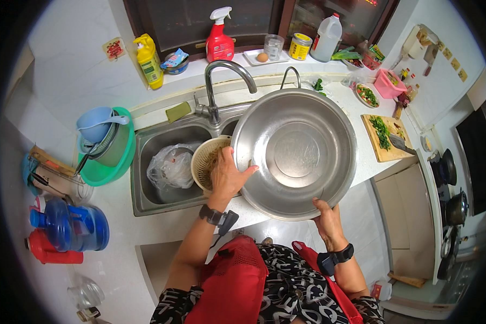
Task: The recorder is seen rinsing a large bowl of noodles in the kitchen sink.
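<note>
A large, round stainless steel basin [295,154] is tilted, its inside facing me, over the right part of the double sink [146,202] and the counter edge. My left hand [229,174] is at its left rim, thumb over the inside and fingers along the outside. At the lower right rim, my right hand [328,218] grips with the thumb inside and the fingers underneath. Partly behind my left hand is a cream plastic colander [200,170] with thin brownish strands in it. A clear plastic bag [170,166] with unclear contents lies in the left sink bowl.
The chrome faucet [210,89] arches behind the basin. A green tub [125,162] of stacked bowls and a blue water jug [77,227] stand at left. At right lies a cutting board [386,137] with chopped greens and a cleaver [401,143]. A red spray bottle [220,42] stands on the sill.
</note>
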`<state>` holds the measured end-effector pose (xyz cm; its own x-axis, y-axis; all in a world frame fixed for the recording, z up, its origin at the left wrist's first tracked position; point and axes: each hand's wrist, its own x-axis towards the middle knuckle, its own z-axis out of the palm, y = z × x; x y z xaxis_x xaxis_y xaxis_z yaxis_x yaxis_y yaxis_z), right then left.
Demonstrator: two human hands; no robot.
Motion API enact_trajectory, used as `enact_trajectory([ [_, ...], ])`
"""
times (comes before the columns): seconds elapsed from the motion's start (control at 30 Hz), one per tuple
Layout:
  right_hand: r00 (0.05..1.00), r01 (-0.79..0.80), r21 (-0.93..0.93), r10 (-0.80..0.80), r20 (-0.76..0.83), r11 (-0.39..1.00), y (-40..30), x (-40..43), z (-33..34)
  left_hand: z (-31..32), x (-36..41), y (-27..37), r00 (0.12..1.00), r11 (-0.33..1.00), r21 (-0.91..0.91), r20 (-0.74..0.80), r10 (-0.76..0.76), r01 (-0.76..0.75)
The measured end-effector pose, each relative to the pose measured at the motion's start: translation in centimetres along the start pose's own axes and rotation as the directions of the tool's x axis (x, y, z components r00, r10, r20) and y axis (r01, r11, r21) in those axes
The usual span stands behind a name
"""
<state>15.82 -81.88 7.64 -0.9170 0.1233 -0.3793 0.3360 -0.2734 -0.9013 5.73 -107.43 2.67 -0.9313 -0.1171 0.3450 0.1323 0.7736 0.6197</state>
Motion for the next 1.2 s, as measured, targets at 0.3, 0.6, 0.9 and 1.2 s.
enact_trajectory([
  [0.3,0.994,0.095,-0.102,-0.1,-0.047,0.99,0.7,-0.2,-0.1,2.0,0.5,0.4,0.998,0.992,0.115,0.036,0.052,-0.055],
  [0.6,0.971,0.117,-0.031,-0.121,-0.207,0.993,-0.8,-0.6,-3.1,-0.5,0.7,-7.2,0.999,0.999,-0.036,-0.038,0.034,-0.035],
  [0.9,0.963,0.129,-0.052,-0.138,-0.231,0.99,-2.3,-1.6,-6.1,-1.5,-4.5,-15.7,0.824,0.829,-0.004,0.109,-0.556,0.559],
  [1.2,0.963,0.119,0.251,-0.05,-0.265,0.961,-2.6,-1.8,-10.6,1.8,-4.2,-1.0,0.998,0.859,-0.511,0.069,-0.001,0.036],
])
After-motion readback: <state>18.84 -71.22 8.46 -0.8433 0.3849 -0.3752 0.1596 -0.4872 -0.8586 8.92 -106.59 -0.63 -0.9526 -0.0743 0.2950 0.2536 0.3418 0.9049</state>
